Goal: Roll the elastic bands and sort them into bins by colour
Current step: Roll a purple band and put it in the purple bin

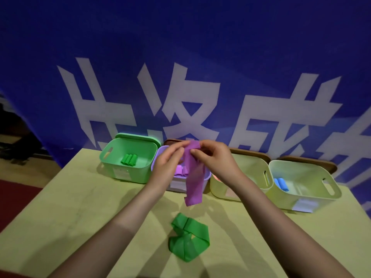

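A purple elastic band [193, 177] hangs down above the table in front of the purple bin [206, 178]. My left hand [168, 163] and my right hand [213, 157] both pinch its top end. Inside the purple bin lie rolled purple bands [180, 170]. A loose green band [188, 238] lies crumpled on the table below my hands. The green bin [122, 169] at the left holds three rolled green bands [129, 159].
Two pale yellow-green bins stand at the right: one [253, 177] shows something pink at its left edge, the far one [313, 195] holds rolled blue bands [282, 183]. A blue banner with white characters hangs behind the yellow table [70, 217].
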`<state>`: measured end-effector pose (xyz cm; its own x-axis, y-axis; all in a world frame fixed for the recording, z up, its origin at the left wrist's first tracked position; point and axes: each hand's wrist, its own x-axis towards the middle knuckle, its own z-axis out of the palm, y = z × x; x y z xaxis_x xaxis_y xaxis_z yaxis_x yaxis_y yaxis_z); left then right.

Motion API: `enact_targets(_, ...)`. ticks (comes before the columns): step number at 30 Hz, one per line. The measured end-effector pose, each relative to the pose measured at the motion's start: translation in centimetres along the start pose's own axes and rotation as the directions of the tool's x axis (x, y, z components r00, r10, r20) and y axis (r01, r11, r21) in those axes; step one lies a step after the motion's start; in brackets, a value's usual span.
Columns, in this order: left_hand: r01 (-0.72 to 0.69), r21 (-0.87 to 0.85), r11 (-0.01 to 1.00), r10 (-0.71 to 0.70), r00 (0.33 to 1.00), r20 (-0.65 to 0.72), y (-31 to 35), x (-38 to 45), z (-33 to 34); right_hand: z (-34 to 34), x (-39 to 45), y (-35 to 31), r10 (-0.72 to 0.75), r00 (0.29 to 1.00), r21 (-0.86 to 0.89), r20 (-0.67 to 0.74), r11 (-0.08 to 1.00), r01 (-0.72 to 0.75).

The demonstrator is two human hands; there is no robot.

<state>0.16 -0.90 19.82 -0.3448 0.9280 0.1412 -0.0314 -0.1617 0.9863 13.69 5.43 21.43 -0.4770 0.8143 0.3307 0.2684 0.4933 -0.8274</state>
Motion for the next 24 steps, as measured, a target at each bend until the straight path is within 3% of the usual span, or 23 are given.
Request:
enact_targets(7, -0.06, 0.029, 0.998, 0.06, 0.998, -0.006, 0.1, 0.6, 0.6, -2.2, 0.4, -2.3, 0.086, 0.996, 0.028, 0.036, 0.996, -0.087)
enact_targets(12, -0.045, 0.044, 0.998, 0.043, 0.998, 0.049, 0.7, 1.0, 1.8, -3.5, 0.0, -2.2, 0.167, 0.972, -0.015, -0.167, 0.985, -0.172)
enact_targets(15, -0.023, -0.02, 1.0, 0.024, 0.999, 0.043, 1.7, 0.6, 3.2, -4.6, -0.6, -2.2, 0.201, 0.961, 0.009, -0.189, 0.979, -0.203)
enact_targets(20, -0.04, -0.04, 0.998, 0.043, 0.997, 0.061, 3.5, 0.0, 4.8, -6.4, -1.4, -2.6, 0.031, 0.933, -0.143, -0.358, 0.986, -0.088)
enact_targets(22, -0.059, -0.07, 0.996, 0.064, 0.995, 0.072, 4.4, 0.0, 5.1, -7.1, -1.4, -3.2, 0.009, 0.933, -0.073, -0.36, 0.997, -0.038)
enact_targets(24, -0.082, -0.091, 0.992, 0.09, 0.993, 0.083, 5.2, -0.1, 5.5, -7.4, -1.5, -4.0, 0.069, 0.954, 0.117, -0.291, 0.992, -0.036)
